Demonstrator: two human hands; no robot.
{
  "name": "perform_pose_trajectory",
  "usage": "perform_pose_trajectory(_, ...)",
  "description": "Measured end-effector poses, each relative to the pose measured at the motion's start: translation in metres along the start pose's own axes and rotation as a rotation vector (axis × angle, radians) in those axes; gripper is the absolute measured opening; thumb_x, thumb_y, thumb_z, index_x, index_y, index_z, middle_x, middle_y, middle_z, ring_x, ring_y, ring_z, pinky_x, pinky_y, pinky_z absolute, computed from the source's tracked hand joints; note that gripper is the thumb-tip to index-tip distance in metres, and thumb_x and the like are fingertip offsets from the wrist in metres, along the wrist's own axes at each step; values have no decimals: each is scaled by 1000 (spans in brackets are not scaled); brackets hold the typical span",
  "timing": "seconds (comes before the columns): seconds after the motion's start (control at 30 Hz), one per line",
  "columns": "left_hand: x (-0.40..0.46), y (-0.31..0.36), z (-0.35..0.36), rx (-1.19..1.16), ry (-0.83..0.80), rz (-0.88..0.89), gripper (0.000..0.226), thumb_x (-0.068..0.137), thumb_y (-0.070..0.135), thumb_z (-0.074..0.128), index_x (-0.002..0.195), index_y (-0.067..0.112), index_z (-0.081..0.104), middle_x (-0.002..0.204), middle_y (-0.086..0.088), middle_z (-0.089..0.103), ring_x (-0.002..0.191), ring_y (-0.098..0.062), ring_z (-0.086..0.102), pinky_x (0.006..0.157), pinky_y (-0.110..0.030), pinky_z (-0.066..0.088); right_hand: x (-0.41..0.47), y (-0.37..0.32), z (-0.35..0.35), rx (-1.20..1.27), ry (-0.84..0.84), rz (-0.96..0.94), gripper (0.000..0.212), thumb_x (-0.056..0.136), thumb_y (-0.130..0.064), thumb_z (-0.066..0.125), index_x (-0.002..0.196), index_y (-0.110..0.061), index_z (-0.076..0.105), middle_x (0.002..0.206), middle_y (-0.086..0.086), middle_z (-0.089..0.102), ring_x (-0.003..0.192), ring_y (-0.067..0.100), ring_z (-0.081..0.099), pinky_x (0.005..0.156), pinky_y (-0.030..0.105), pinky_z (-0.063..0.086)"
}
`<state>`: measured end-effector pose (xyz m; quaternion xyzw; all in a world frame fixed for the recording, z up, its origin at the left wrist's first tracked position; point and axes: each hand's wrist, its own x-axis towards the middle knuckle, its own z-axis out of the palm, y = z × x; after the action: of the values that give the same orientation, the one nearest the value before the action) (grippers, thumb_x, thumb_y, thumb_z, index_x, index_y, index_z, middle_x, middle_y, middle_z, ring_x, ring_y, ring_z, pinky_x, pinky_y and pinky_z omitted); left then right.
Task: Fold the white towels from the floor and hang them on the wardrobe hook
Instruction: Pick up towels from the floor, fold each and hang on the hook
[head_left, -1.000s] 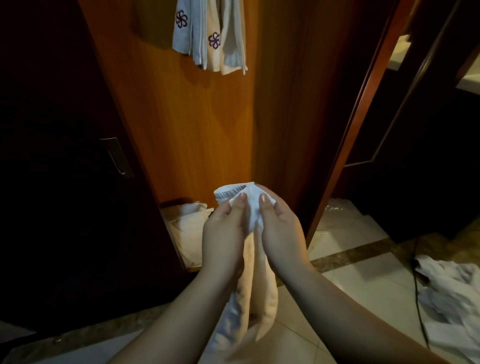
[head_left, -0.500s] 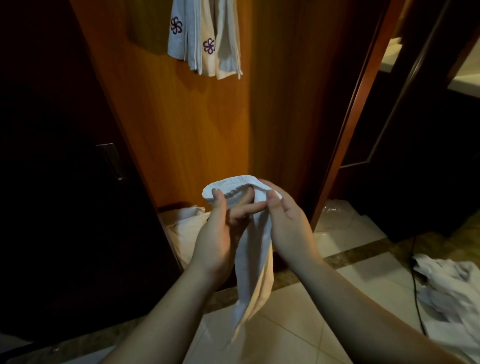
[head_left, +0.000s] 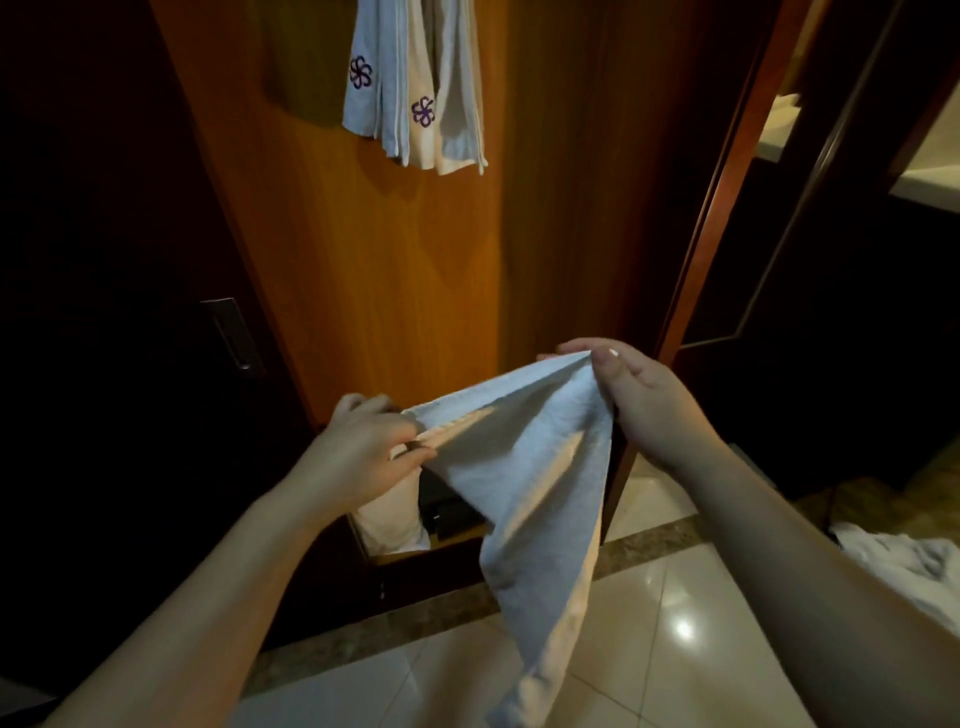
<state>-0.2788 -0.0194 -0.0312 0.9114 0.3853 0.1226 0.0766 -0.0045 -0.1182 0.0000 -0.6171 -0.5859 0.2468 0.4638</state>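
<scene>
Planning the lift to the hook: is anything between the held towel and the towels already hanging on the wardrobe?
Nothing visible. Between the white towel, held by both hands, and the hanging towels shows only bare wardrobe panel. The hook itself is out of view.

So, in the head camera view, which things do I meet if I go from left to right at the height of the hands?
Dark door handle → left hand → white towel held between both hands → right hand → crumpled towels on the floor, lower at the right edge.
</scene>
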Motion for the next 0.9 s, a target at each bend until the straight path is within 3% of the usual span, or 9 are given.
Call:
perform_pose_trajectory(0.1, -2, -7, -19, -110, 133, -7, 1, 91, 29, 71, 91, 28, 71, 82, 15, 53, 92, -16, 47, 89, -39, 38, 2, 2, -18, -249, -79, -20, 23, 98, -62, 36, 98, -75, 55, 102, -49, 57, 98, -25, 52, 77, 16, 37)
perform_pose_trajectory(0.23, -1, -1, -35, -158, 162, -4, 16, 90, 30, 73, 104, 31, 65, 88, 22, 57, 94, -11, 53, 77, -18, 38, 6, 2, -41, -416, -167, -22, 23, 100, -56, 40, 90, -67, 57, 96, -48, 56, 92, -21, 54, 69, 20, 40)
perform_pose_trajectory(0.3, -2, 3, -41, -266, 214, -18, 25, 88, 27, 75, 102, 37, 58, 94, 22, 61, 93, 1, 57, 75, -20, 46, 7, -2, -49, -441, -173, -27, 27, 100, -54, 42, 89, -76, 53, 97, -48, 55, 92, -20, 54, 68, 21, 41)
perform_pose_trajectory(0.4, -4, 11, -44, -346, 300, -26, 37, 86, 24, 76, 103, 44, 49, 96, 29, 59, 96, 18, 55, 71, -8, 45, 4, -6, -57, -424, -160, -36, 24, 97, -57, 40, 91, -76, 53, 97, -44, 58, 93, -17, 56, 70, 23, 43)
perform_pose_trajectory(0.53, -3, 23, -43, -532, 424, -95, 44, 86, 20, 76, 109, 46, 50, 103, 29, 61, 96, 14, 57, 74, -8, 48, -1, -12, -62, -280, -134, -61, 21, 90, -62, 40, 96, -72, 58, 101, -36, 64, 94, -12, 61, 76, 24, 45)
perform_pose_trajectory(0.6, -2, 27, -44, -450, 445, -126, 52, 87, 23, 75, 127, 43, 48, 101, 26, 58, 93, 18, 54, 71, -7, 45, -2, -14, -62, -241, -138, -65, 21, 89, -62, 41, 95, -70, 60, 100, -35, 65, 95, -10, 62, 78, 24, 46)
perform_pose_trajectory(0.67, 2, 28, -47, -294, 433, -113, 54, 88, 24, 73, 137, 32, 52, 103, 20, 56, 88, 10, 53, 71, -10, 38, -1, -15, -61, -248, -153, -66, 24, 88, -63, 40, 95, -63, 63, 100, -35, 65, 95, -10, 62, 78, 25, 47)
perform_pose_trajectory(0.77, 10, 24, -52, 52, 367, -48, 27, 89, 26, 72, 114, 15, 73, 90, 7, 49, 91, -10, 36, 77, -32, 28, 2, -15, -59, -319, -192, -97, 25, 90, -61, 38, 98, -54, 60, 99, -41, 61, 94, -14, 58, 74, 21, 42)
perform_pose_trajectory(0.9, 16, 23, -62, 167, 236, -55, 10, 87, 37, 73, 88, 28, 68, 99, 7, 39, 99, -12, 28, 81, -32, 20, 8, -13, -62, -385, -222, -126, 27, 88, -65, 33, 100, -54, 55, 99, -47, 56, 96, -18, 55, 73, 18, 39)
